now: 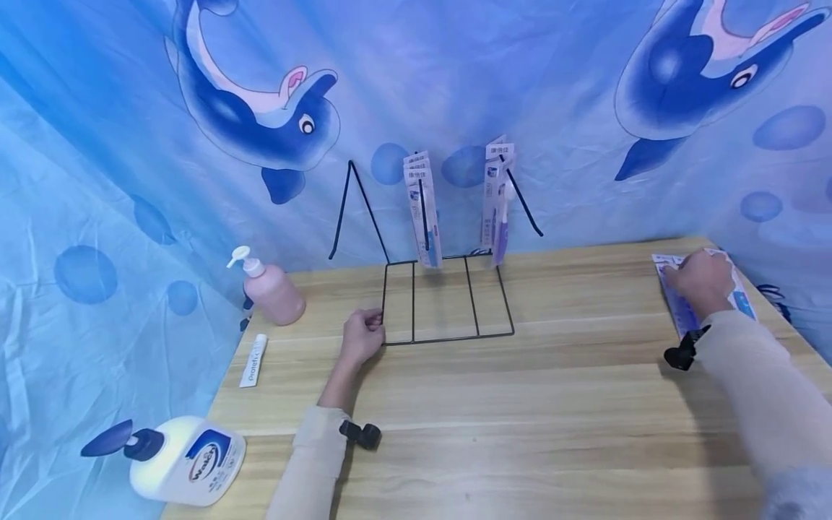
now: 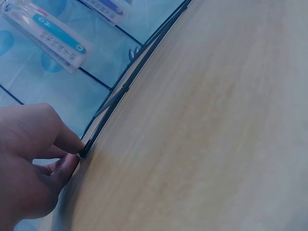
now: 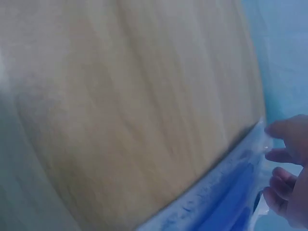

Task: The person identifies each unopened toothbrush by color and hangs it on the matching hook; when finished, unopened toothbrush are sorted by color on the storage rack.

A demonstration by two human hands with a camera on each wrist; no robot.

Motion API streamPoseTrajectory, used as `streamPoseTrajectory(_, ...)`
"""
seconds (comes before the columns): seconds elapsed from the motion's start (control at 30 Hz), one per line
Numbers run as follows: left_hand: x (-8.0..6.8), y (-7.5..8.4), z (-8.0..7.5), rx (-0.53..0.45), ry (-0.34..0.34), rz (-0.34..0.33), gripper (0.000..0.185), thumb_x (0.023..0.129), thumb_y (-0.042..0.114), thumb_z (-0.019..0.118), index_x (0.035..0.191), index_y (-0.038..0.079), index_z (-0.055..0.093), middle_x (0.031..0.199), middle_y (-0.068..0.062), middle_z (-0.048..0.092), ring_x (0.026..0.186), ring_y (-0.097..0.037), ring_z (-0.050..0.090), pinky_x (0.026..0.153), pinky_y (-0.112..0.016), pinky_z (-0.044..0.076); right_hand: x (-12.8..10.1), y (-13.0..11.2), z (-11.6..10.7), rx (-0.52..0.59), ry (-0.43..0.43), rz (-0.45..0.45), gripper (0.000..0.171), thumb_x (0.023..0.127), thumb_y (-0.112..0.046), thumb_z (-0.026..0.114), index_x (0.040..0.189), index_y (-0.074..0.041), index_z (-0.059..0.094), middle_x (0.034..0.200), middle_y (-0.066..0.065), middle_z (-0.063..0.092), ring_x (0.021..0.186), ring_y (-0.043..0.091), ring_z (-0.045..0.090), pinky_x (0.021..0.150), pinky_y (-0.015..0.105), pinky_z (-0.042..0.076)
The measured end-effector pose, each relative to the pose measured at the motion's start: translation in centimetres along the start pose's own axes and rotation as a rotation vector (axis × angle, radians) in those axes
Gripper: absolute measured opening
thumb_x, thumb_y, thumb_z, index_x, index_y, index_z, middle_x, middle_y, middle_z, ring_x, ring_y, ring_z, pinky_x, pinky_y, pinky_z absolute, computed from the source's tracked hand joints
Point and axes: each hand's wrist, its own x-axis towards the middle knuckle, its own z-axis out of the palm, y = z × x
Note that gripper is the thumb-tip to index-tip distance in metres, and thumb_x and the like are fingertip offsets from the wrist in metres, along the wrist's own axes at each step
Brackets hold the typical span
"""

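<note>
A black wire rack (image 1: 448, 303) stands on the wooden table (image 1: 520, 404), with toothbrush packets hanging on two of its upright prongs (image 1: 422, 209). My left hand (image 1: 365, 331) pinches the front left corner of the rack's base. The left wrist view shows thumb and finger of this hand (image 2: 77, 154) closed on the wire rack (image 2: 125, 89). At the table's far right my right hand (image 1: 695, 278) lies on a small pile of blue toothbrush packets (image 1: 682, 314). In the blurred right wrist view this hand (image 3: 276, 144) curls its fingers at the clear edge of a packet (image 3: 231, 187).
A pink pump bottle (image 1: 273, 292) stands at the back left, a white tube (image 1: 253, 360) lies in front of it, and a white pump bottle (image 1: 185, 458) lies on the near left corner. Blue dolphin cloth (image 1: 260, 108) hangs behind and beside the table.
</note>
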Motion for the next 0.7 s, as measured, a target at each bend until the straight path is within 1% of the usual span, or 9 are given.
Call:
streamPoseTrajectory(0.07,0.1,0.0,0.0,-0.006,-0.007,0.004,0.043,0.077,-0.012,0.055,0.119,-0.014,0.063,0.097,-0.019,0.062,0.090,-0.029,0.062,0.080,-0.032,0.057,-0.2,0.0,0.3,0.001,-0.015,0.034,0.042,0.092,-0.026,0.049,0.080,0.013,0.055,0.102,0.042,0.037,0.097,0.054,0.040,0.067,0.063,0.047)
streamPoseTrajectory(0.1,0.1,0.1,0.0,-0.010,-0.011,0.008,0.043,0.077,-0.012,0.055,0.119,-0.014,0.063,0.097,-0.019,0.061,0.090,-0.029,0.062,0.080,-0.031,0.057,-0.3,0.0,0.4,-0.003,-0.022,0.044,0.039,0.091,-0.024,0.048,0.078,0.013,0.054,0.101,0.041,0.035,0.097,0.054,0.039,0.067,0.063,0.047)
streamPoseTrajectory(0.17,0.2,0.1,0.1,-0.015,-0.017,0.014,0.044,0.077,-0.012,0.055,0.119,-0.015,0.063,0.097,-0.019,0.060,0.089,-0.029,0.061,0.079,-0.029,0.057,-0.4,0.1,0.4,-0.005,-0.014,0.049,0.036,0.091,-0.022,0.047,0.075,0.011,0.052,0.099,0.041,0.039,0.092,0.052,0.044,0.064,0.060,0.048)
streamPoseTrajectory(0.23,0.1,0.1,0.2,-0.011,-0.016,0.014,0.044,0.076,-0.012,0.055,0.119,-0.015,0.063,0.097,-0.018,0.060,0.089,-0.028,0.061,0.078,-0.029,0.057,-0.5,0.0,0.3,0.007,0.001,0.039,0.037,0.092,-0.022,0.045,0.073,0.009,0.050,0.091,0.038,0.044,0.082,0.048,0.049,0.060,0.057,0.047)
streamPoseTrajectory(0.3,0.1,0.2,0.3,-0.008,-0.016,0.009,0.044,0.076,-0.011,0.056,0.120,-0.014,0.063,0.098,-0.018,0.060,0.089,-0.028,0.061,0.079,-0.030,0.057,-0.5,-0.2,0.1,0.031,0.027,0.023,0.038,0.095,-0.024,0.043,0.076,0.009,0.049,0.085,0.035,0.049,0.076,0.046,0.051,0.059,0.056,0.046)
streamPoseTrajectory(0.47,0.0,0.3,0.2,-0.018,-0.009,-0.009,0.042,0.079,-0.012,0.057,0.120,-0.014,0.063,0.099,-0.020,0.062,0.091,-0.030,0.062,0.081,-0.033,0.057,-0.3,-1.1,-0.3,0.105,0.105,-0.009,0.039,0.097,-0.028,0.042,0.082,0.008,0.049,0.083,0.032,0.051,0.078,0.047,0.050,0.066,0.060,0.042)
streamPoseTrajectory(0.57,-0.1,0.2,0.0,-0.020,-0.007,-0.022,0.041,0.080,-0.011,0.057,0.121,-0.014,0.062,0.101,-0.020,0.063,0.092,-0.030,0.063,0.083,-0.033,0.058,-0.2,-1.7,-0.6,0.131,0.122,-0.027,0.037,0.096,-0.026,0.046,0.081,0.007,0.051,0.077,0.026,0.052,0.074,0.042,0.050,0.061,0.054,0.042)
streamPoseTrajectory(0.63,-0.1,0.1,-0.1,-0.013,-0.009,-0.028,0.041,0.080,-0.011,0.058,0.121,-0.013,0.063,0.102,-0.020,0.063,0.093,-0.030,0.063,0.084,-0.034,0.057,-0.4,-2.3,-0.9,0.145,0.134,-0.051,0.037,0.095,-0.025,0.049,0.088,0.010,0.054,0.079,0.027,0.054,0.072,0.040,0.052,0.058,0.049,0.043)
streamPoseTrajectory(0.7,-0.2,0.0,-0.3,-0.007,-0.007,-0.034,0.041,0.081,-0.010,0.058,0.121,-0.012,0.063,0.102,-0.020,0.063,0.094,-0.030,0.063,0.085,-0.035,0.057,-0.8,-3.2,-1.4,0.168,0.137,-0.074,0.040,0.095,-0.025,0.052,0.099,0.015,0.054,0.085,0.030,0.055,0.073,0.039,0.053,0.058,0.045,0.044)
